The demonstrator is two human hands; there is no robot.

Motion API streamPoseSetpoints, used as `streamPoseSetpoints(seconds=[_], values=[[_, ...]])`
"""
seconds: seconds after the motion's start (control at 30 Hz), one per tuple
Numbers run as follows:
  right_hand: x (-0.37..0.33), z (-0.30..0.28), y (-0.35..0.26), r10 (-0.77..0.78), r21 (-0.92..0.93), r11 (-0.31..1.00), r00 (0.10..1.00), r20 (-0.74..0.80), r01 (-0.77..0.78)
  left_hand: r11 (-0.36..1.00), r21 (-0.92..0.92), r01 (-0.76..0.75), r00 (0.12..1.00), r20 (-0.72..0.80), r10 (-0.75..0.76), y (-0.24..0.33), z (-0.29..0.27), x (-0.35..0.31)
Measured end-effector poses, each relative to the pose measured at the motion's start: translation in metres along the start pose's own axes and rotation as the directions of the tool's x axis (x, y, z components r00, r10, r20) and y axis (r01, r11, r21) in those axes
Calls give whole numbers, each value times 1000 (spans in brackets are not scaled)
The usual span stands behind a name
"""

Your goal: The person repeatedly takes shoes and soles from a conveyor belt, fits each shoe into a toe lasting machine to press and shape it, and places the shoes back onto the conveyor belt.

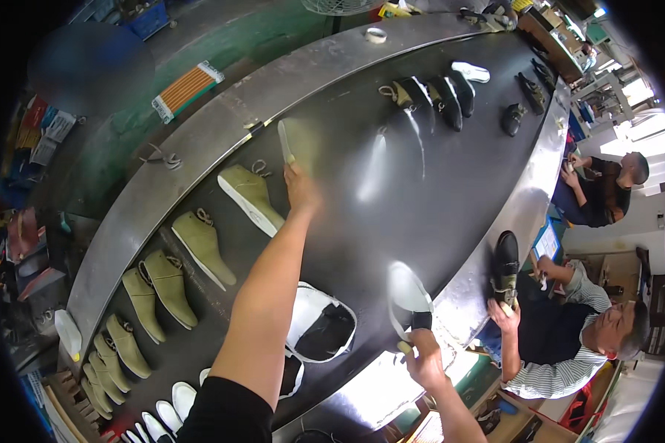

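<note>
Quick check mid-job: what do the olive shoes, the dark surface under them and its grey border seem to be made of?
Olive shoes: probably fabric, matte; they show no glossy highlights, though the weave is too small to see.
Dark surface: perhaps rubber or plastic, smooth with a slight sheen; it gives soft, blurry reflections.
Grey border: apparently bare metal, dull and scuffed, with bright glare along the near side.

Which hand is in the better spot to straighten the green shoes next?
Probably the left hand: it's up beside the row of green shoes, at a blurred shoe. The right hand is lower and farther right, holding a white sole-like piece away from that row.
</note>
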State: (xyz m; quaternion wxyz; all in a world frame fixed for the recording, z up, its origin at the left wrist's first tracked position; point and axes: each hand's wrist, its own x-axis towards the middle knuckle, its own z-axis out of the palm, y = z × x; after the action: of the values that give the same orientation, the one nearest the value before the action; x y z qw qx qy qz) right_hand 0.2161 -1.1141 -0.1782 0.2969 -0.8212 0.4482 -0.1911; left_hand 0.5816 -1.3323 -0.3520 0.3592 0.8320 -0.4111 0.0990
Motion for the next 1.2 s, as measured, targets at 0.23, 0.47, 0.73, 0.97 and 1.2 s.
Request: streamPoseSetpoints(seconds=[0.23, 0.47, 0.73, 0.97, 1.2], values=[[50, 10, -78, 125, 522, 842, 991, 50, -132, 412, -466, 783, 570, 803, -174, -35, -164, -63], [66, 36, -122, 308, 782, 381, 865, 396, -494, 575, -505, 643, 515, 842, 163, -77, -446, -157], [-145, 119, -247, 280, 620, 1, 595, 753, -785, -23, -682, 731, 483, 541, -688, -99, -694, -333], [-325, 173, -408, -138, 218, 788, 180, 974, -576, 663, -283, 693, 458, -537, -708, -101, -868, -477], [-552, 203, -531, -661, 659, 734, 51, 749, -163, 441, -787, 431, -77, -519, -851, -58, -1052, -665]])
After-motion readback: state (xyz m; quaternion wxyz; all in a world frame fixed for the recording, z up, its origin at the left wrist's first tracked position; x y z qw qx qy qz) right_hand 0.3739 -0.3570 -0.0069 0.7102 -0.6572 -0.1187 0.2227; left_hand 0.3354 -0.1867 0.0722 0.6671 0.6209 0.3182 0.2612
